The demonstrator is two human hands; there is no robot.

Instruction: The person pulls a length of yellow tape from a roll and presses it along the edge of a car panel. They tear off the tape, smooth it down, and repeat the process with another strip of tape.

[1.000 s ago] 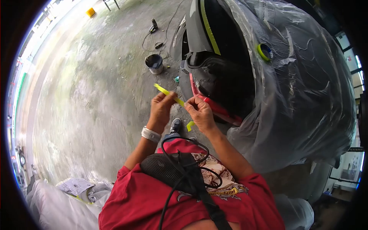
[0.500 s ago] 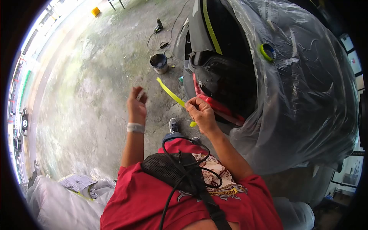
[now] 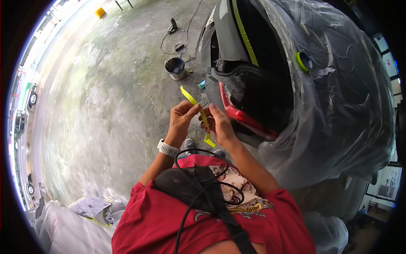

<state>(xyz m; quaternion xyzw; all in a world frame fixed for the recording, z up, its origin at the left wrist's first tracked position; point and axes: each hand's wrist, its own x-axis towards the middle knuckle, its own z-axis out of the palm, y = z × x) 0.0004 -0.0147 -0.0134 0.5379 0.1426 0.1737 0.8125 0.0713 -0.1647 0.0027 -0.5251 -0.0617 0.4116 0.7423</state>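
Note:
A strip of yellow tape (image 3: 187,95) runs between my two hands, its free end pointing up and left and a folded end hanging below. My left hand (image 3: 181,120), with a white watch on the wrist, pinches the strip near its middle. Close beside it, my right hand (image 3: 220,125) has its fingers closed around the lower part of the strip. To the right stands a car covered in plastic sheeting (image 3: 338,97), with its dark front and red trim (image 3: 243,116) uncovered. A yellow-green tape roll (image 3: 303,62) rests on the sheeting.
On the concrete floor (image 3: 110,106) are a dark bucket (image 3: 175,68), a corded tool (image 3: 172,26) and a yellow object (image 3: 100,12). Plastic sheeting with printed paper (image 3: 89,207) lies at the lower left. Vehicles show at the far left edge.
My left hand has moved right and taken hold of the tape strip beside my right hand. The strip now hangs lower between them, and the view has shifted slightly.

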